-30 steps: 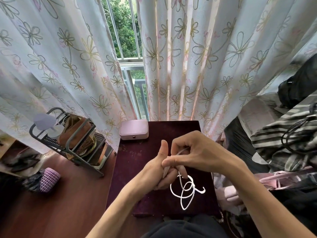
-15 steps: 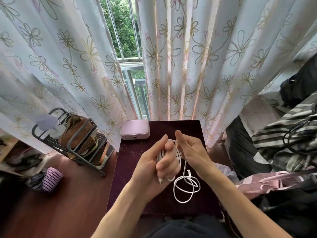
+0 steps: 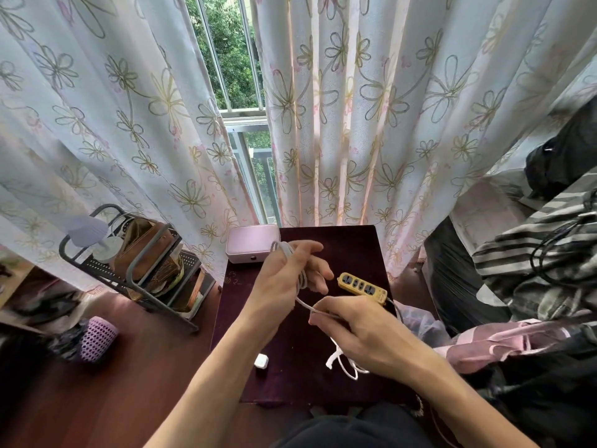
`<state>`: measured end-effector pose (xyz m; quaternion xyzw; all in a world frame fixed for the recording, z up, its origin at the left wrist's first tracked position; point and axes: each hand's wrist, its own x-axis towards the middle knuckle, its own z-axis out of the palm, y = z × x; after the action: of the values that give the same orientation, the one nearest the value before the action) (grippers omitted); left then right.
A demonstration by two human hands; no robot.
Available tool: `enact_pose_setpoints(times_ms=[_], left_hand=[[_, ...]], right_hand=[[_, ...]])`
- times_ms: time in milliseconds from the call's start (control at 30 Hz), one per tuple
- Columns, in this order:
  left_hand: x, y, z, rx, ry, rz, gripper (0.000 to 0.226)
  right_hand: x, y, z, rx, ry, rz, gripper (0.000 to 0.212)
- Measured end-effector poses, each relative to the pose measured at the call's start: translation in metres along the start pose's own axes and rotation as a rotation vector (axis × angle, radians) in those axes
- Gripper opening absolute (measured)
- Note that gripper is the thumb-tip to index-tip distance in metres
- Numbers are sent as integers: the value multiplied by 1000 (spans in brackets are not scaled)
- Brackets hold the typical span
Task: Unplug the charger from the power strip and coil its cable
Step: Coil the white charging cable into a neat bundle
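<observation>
The white charger cable (image 3: 302, 279) is wound in loops around my left hand (image 3: 287, 279), which is raised over the dark purple table (image 3: 290, 376). One strand runs down to my right hand (image 3: 358, 331), which pinches it. The loose tail of the cable (image 3: 342, 363) lies on the table under my right wrist. A small white charger plug (image 3: 261, 362) sits on the table near its left front, apart from both hands. The yellow power strip (image 3: 361, 284) lies on the table's right side with nothing plugged in.
A pink box (image 3: 248, 248) stands at the table's back left corner. A grey metal rack (image 3: 135, 263) with bags stands on the wooden floor to the left, with a purple perforated cup (image 3: 97, 339) near it. Clothes and dark cables are piled at right. Flowered curtains hang behind.
My left hand has turned and lifted with more loops around it. My right hand has dropped lower and pulled a strand taut. The power strip and the white plug have come into view.
</observation>
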<state>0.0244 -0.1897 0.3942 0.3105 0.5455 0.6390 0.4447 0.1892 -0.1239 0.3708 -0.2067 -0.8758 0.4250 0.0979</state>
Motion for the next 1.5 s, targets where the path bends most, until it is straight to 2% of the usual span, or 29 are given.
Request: enact_pose_setpoints(times_ms=[167, 267, 367, 433, 533, 600, 667, 767, 867, 900, 933, 1000, 1067, 1300, 1433, 1500], left_hand=[[-8, -9, 0, 398, -69, -34, 29], [-16, -9, 3, 531, -232, -49, 54], [-24, -6, 8, 450, -385, -113, 82], [-29, -7, 11, 231, -450, -262, 89], [-33, -5, 16, -164, -588, -404, 85], [-35, -2, 19, -327, -655, -389, 77], [-38, 4, 20, -438, -674, -366, 66], [-41, 12, 20, -531, -608, -342, 55], [-42, 18, 20, -603, -544, -310, 50], [-42, 20, 19, -625, -529, -296, 48], [-42, 23, 19, -654, -520, -280, 48], [-40, 27, 19, -723, -508, -237, 48], [-37, 30, 20, -755, -480, -195, 48], [-20, 18, 24, -631, -205, -70, 48], [-10, 12, 21, -306, 7, 34, 47], [-6, 9, 18, -102, 57, 86, 50]], right_hand=[[3, -18, -34, -176, -44, -54, 26], [9, -25, -49, -155, -50, -80, 27], [19, -23, -64, -5, -83, -90, 29], [27, -18, -72, 163, -109, -77, 31], [39, -10, -75, 360, -94, -87, 31], [44, -6, -68, 481, -74, -98, 27], [46, -1, -57, 580, -35, -92, 40], [42, 6, -41, 701, 45, -43, 60], [36, 11, -27, 772, 114, -1, 93], [34, 12, -22, 794, 130, 15, 95], [33, 14, -16, 825, 143, 26, 86], [31, 17, -7, 877, 179, 38, 56], [30, 20, 2, 872, 188, 33, 41], [23, 14, 26, 724, 165, 26, 31], [8, 7, 24, 402, 76, 53, 35], [2, 2, 18, 201, 34, 56, 38]])
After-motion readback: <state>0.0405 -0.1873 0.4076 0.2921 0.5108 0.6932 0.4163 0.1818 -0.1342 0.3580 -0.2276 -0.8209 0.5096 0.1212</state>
